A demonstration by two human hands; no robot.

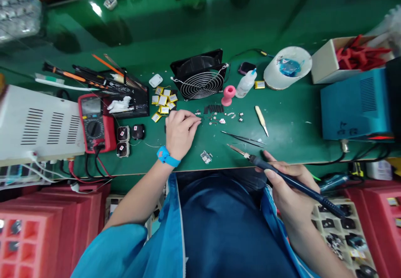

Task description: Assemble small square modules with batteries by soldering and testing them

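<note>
My right hand [291, 182] holds a soldering iron [282, 176] near the bench's front edge, its tip pointing left over the green mat. My left hand [181, 131], with a blue wrist strap, rests on the mat. Its thumb and fingertips are pinched together beside small loose parts; whatever they hold is too small to make out. A small circuit board [206, 157] lies right of the left wrist. Black tweezers [242, 139] lie just beyond the iron's tip. Short black tubes [214, 109] and a small white part [222, 121] lie right of my left fingertips.
Behind my left hand are yellow-edged batteries [162, 100] and a fan [200, 77]. A pink holder [228, 95], bottle [246, 84], cream-handled knife [261, 120] and white tub [286, 69] stand or lie rightward. A red multimeter [95, 123] is left, a blue soldering station [355, 104] right.
</note>
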